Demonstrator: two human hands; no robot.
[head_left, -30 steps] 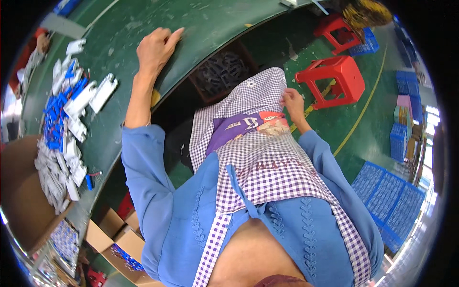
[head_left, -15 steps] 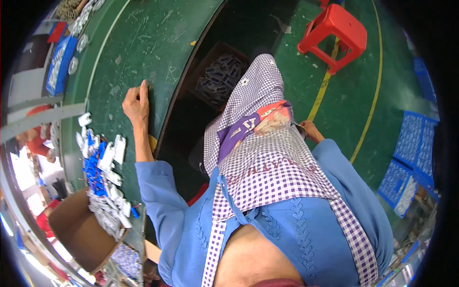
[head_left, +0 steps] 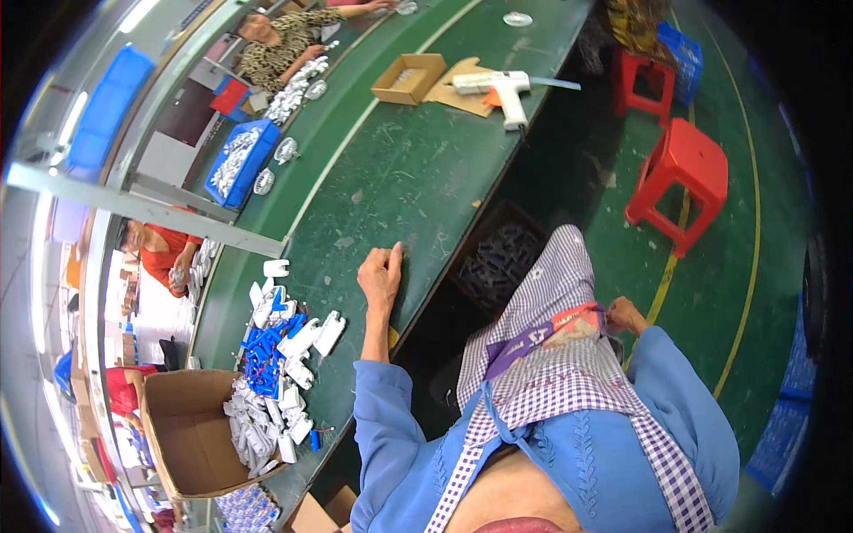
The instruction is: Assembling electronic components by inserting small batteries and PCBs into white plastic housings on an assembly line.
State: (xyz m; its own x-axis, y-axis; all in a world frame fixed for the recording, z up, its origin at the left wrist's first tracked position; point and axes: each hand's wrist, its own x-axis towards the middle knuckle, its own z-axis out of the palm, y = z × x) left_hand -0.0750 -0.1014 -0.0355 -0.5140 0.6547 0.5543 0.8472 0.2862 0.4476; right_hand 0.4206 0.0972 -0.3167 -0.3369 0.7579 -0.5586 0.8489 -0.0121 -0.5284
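Note:
My left hand (head_left: 380, 277) rests on the green tabletop (head_left: 391, 191), its fingers curled in and the thumb side up. Nothing shows in its grip. Just left of it lies a heap of white plastic housings (head_left: 329, 333) and blue cylindrical cells with wires (head_left: 271, 355). My right hand (head_left: 625, 316) is low at my right side, against the edge of the checked apron (head_left: 560, 404). Its fingers are partly hidden there, so whether it grips the cloth cannot be made out.
An open cardboard box (head_left: 182, 435) stands beside the heap. A white glue gun (head_left: 506, 93) and a small carton (head_left: 409, 78) lie farther along the table. Below its edge is a box of dark parts (head_left: 502, 258). A red stool (head_left: 684, 178) stands right; co-workers (head_left: 284, 49) sit across.
The view has swung up and left, bringing the glue gun, small carton and co-workers into sight. Both hands keep much the same pose, the left on the table and the right by the apron.

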